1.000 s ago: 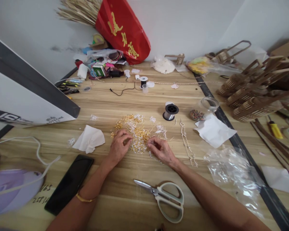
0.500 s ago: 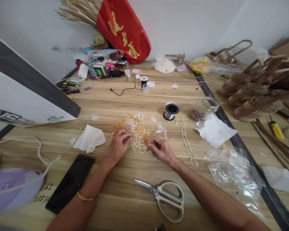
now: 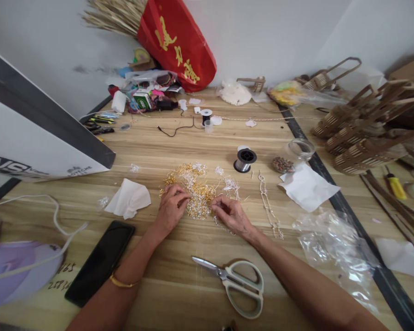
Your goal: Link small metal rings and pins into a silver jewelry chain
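Note:
A heap of small gold and silver beaded pieces (image 3: 195,191) lies in the middle of the wooden table (image 3: 179,151). My left hand (image 3: 170,209) rests at the heap's near left edge, fingers curled and pinched into the pieces. My right hand (image 3: 229,212) sits at the heap's near right edge, fingertips pinched on a small piece or thread that is too fine to name. A thin beaded strand (image 3: 224,226) trails under my right hand. A gold bangle (image 3: 119,282) circles my left wrist.
Scissors (image 3: 236,282) lie near the front edge, a black phone (image 3: 100,262) at front left, a crumpled tissue (image 3: 128,200) left of the heap. A wire spool (image 3: 244,160), a bead jar (image 3: 293,156), white paper (image 3: 307,186), a beaded chain (image 3: 269,209) and plastic wrap (image 3: 331,250) sit right.
My left hand's fingers shifted slightly forward into the heap. My right hand stays almost still.

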`<state>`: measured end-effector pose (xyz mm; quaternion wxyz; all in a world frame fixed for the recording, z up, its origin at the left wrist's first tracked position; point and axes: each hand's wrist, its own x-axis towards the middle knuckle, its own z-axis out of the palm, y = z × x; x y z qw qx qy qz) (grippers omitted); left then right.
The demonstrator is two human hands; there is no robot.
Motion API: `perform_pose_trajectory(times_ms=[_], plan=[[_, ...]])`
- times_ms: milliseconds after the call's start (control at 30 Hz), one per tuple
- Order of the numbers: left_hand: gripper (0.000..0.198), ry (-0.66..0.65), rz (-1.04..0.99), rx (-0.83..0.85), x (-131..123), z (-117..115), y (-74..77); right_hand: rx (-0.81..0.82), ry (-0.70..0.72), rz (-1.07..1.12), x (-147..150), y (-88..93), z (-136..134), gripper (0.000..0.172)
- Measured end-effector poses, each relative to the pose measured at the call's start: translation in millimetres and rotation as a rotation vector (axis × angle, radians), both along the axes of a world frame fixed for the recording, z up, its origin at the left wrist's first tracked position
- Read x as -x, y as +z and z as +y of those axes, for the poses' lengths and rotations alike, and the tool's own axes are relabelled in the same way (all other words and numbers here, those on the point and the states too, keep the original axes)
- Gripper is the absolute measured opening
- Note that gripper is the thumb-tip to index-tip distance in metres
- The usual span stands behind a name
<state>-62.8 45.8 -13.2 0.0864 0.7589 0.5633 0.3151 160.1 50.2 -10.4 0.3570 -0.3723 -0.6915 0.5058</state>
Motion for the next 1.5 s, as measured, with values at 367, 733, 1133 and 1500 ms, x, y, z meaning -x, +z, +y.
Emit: perform_pose_trajectory(times_ms=[367, 733, 1133, 1500], plan=[[0.011, -0.031, -0.016, 0.041, -1.2, -1.2, -0.1, 0.007, 0.0, -0.004, -1.0, -0.8, -0.4, 0.019], [0.01, -0.041, 0.026, 0.013, -4.9, -3.2, 2.9, 0.02, 0.0, 0.009, 0.0, -0.7, 0.0, 0.02], [0.01, -0.042, 0.012, 0.018, -7.5, -3.8, 3.9, 0.019, 0.003, -0.002, -0.1, -1.6, 0.0, 0.019], [0.008, -0.09, -0.046, 0.009, -5.9, -1.5, 4.9, 0.011, 0.006, -0.004, -0.5, -3.2, 0.2, 0.019]])
